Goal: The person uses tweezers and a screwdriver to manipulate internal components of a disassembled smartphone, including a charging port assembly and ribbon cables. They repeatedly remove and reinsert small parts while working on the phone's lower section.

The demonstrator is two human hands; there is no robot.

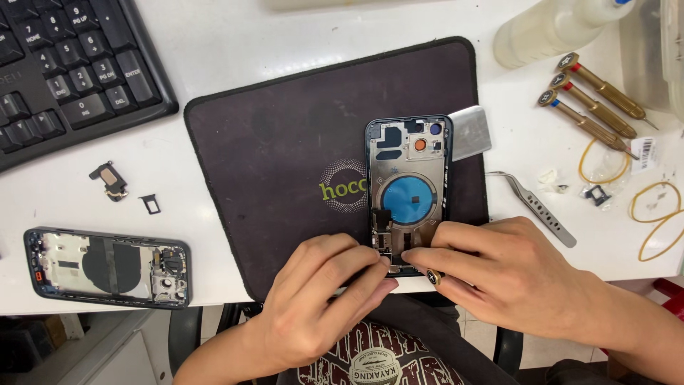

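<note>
On the dark work mat (285, 128), an opened phone housing (408, 185) lies face-up. The left hand (320, 299) pinches its lower edge with closed fingertips; the right hand (499, 274) grips what appears to be a small screwdriver (433, 277) against that edge. Tweezers (534, 207) lie just right of the mat.

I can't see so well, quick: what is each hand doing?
Left hand: fingers pinched on the bottom end of the opened phone.
Right hand: closed on a small screwdriver, touching the phone.
</note>
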